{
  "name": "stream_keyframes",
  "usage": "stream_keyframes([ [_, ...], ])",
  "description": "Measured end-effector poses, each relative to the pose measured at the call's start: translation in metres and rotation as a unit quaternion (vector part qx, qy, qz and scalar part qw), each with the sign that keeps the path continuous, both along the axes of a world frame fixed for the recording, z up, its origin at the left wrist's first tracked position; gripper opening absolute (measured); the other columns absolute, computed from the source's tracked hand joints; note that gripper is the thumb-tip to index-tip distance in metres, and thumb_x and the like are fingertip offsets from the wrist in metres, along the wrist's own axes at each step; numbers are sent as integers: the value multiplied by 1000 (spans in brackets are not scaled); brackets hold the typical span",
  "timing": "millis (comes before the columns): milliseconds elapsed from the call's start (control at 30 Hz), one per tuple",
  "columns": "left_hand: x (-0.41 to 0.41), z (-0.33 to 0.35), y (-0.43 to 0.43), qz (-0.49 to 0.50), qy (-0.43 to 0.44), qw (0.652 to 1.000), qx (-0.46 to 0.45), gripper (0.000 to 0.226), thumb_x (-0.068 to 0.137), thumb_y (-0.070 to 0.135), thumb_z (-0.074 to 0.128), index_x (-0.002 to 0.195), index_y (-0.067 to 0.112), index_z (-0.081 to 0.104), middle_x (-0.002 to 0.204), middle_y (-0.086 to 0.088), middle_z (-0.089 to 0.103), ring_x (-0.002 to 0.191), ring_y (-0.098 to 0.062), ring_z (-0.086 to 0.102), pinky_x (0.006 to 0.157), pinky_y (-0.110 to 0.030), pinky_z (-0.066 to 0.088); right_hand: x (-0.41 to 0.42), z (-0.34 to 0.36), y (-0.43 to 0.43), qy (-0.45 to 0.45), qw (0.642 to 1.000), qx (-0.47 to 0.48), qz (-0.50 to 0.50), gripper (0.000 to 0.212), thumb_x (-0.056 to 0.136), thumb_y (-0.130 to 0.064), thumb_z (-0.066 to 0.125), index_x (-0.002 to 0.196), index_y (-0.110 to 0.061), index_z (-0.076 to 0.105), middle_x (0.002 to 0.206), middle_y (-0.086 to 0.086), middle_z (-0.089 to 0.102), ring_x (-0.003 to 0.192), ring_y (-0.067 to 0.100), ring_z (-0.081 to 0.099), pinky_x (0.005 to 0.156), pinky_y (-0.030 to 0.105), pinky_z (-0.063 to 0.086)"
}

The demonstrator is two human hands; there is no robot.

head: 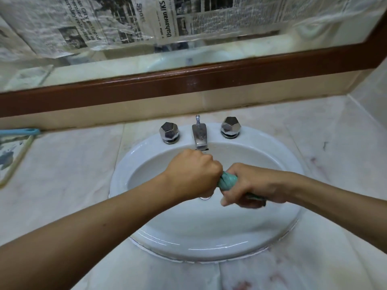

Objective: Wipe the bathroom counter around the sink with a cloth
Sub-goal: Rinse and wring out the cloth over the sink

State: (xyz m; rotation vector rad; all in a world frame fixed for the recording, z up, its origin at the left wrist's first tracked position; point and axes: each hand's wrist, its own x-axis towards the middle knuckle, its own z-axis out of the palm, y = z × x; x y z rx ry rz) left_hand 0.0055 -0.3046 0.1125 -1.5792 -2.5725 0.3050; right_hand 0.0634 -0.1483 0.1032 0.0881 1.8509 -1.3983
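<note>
The left hand (191, 172) is balled into a tight fist around one end of a teal cloth (227, 181), knuckles up, and the right hand (253, 185) is clenched around the other end, so that only a short twisted length of the cloth shows between the two fists and a thin strip of it pokes out under the right palm. Both hands hold the cloth in the air over the bowl of the sink (209, 233), roughly above its middle, and both bare forearms reach in from the near edge, the left from the lower left corner and the right from the right side. Just below the left fist a small part of the metal drain (204, 198) shows at the bottom of the bowl. The sink is a white oval basin set into a pale marble counter (67, 176), with faint reddish stains on the stone to the right of the basin and in front of it. At the far rim stands a chrome faucet (199, 135), its spout pointing toward the hands, with a faceted chrome knob on the left (169, 132) and a matching knob on the right (230, 127). At the far left edge of the counter lies a flat item with a light blue and pale green edge (19, 143); what it is cannot be told. Behind the counter runs a low cream backsplash, and above it a mirror in a brown wooden frame (188, 82), with sheets of newspaper (117, 24) covering most of the glass.
</note>
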Motion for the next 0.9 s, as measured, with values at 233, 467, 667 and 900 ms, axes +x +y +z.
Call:
stream_keyframes([
  [233, -14, -30, 16, 173, -296, 939, -21, 27, 78, 19, 62, 60, 15, 42, 60, -2, 41, 51, -18, 41, 48, -26, 33, -22, -28, -10, 295, 862, 402, 91, 8, 72, -17, 59, 70, -22, 54, 66, -3, 47, 64, 26, 54, 49, 28, 40],
  [467, -12, -62, 0, 320, -565, 752, 113, 16, 61, 9, 63, 55, 9, 48, 42, 0, 37, 44, -21, 31, 49, -25, 23, -34, -51, -12, 438, 764, 435, 188, 26, 75, -20, 59, 100, -18, 62, 90, 7, 67, 69, 30, 50, 60, 28, 31],
  [667, -2, -62, -10, 343, -660, 648, 164, 32, 71, -7, 62, 51, 9, 43, 41, -3, 30, 38, -16, 22, 45, -23, 18, -39, -58, -13, 554, 703, 397, 202, 26, 37, -28, 70, 60, -18, 60, 43, -1, 54, 30, 27, 46, 41, 20, 21],
  [900, -10, -53, -11, 328, -650, 662, 179, 24, 71, -5, 63, 57, 5, 46, 40, -4, 33, 37, -16, 24, 44, -24, 20, -45, -51, -13, 589, 688, 391, 162, 22, 37, -28, 54, 56, -19, 57, 42, -1, 53, 28, 26, 45, 41, 18, 17],
])
